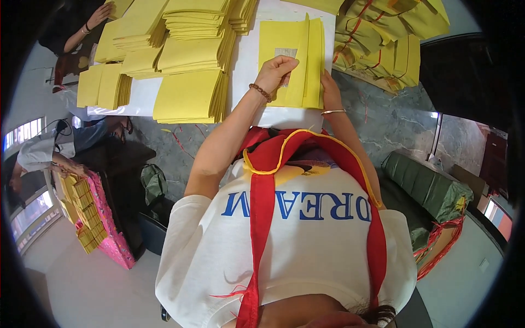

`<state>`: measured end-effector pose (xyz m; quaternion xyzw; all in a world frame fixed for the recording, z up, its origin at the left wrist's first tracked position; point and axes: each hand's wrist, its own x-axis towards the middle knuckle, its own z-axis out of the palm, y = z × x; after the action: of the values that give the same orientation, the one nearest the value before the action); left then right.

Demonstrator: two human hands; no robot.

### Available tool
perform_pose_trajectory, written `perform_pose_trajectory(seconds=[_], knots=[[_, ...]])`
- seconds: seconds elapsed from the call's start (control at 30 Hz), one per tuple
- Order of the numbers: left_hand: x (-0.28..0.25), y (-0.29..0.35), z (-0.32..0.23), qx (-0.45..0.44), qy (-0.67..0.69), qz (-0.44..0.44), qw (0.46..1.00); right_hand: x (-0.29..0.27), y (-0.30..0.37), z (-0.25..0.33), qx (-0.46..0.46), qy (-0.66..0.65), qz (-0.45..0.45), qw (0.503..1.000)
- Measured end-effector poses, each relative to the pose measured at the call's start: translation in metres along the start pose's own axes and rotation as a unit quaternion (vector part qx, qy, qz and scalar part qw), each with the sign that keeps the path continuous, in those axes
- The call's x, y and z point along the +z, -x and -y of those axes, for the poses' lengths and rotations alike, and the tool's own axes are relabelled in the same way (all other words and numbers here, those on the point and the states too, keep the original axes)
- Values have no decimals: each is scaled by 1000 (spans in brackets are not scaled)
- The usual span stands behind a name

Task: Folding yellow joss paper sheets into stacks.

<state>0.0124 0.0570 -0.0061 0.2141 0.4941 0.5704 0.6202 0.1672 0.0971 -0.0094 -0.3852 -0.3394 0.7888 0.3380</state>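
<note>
A yellow paper piece (276, 38), partly folded, lies on the white tabletop in front of me. A grey patch (286, 53), possibly a window or printed panel, shows in its middle. My left hand (277, 72), with a beaded bracelet at the wrist, is closed and pinches the raised edge of a yellow fold between thumb and fingers. Along the right edge of the same paper, my right hand (331, 93) grips it from the side; some of its fingers are hidden behind the paper. A thin bangle circles that wrist.
Several stacks of yellow folded paper (188, 95) cover the table's left. Bundles tied with red string (377, 54) sit at the right. Another person's hand (99, 15) touches paper at far left. Further left, a pink-covered surface (112, 229) holds more yellow bundles; green wrapped packs (429, 177) are at right.
</note>
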Motion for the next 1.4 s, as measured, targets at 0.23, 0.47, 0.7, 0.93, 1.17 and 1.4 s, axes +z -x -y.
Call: perform_pose_trajectory(seconds=[0.23,0.47,0.7,0.93,1.17,1.4], knots=[[3,-2,2,-8,22,4,1000,-11,-3,-8,28,-66,10,997],[24,-2,-9,-2,-98,-30,995,-6,-1,-11,-26,33,31,999],[28,-13,-8,-14,-141,-35,989,0,5,-9,-33,31,56,997],[20,-11,2,-26,-56,-52,997,0,6,-1,53,-15,-48,997],[21,-7,18,168,-80,-140,973,-8,0,-7,54,-120,-53,990],[8,-12,26,238,-139,-96,957,-8,0,-10,36,-128,5,991]])
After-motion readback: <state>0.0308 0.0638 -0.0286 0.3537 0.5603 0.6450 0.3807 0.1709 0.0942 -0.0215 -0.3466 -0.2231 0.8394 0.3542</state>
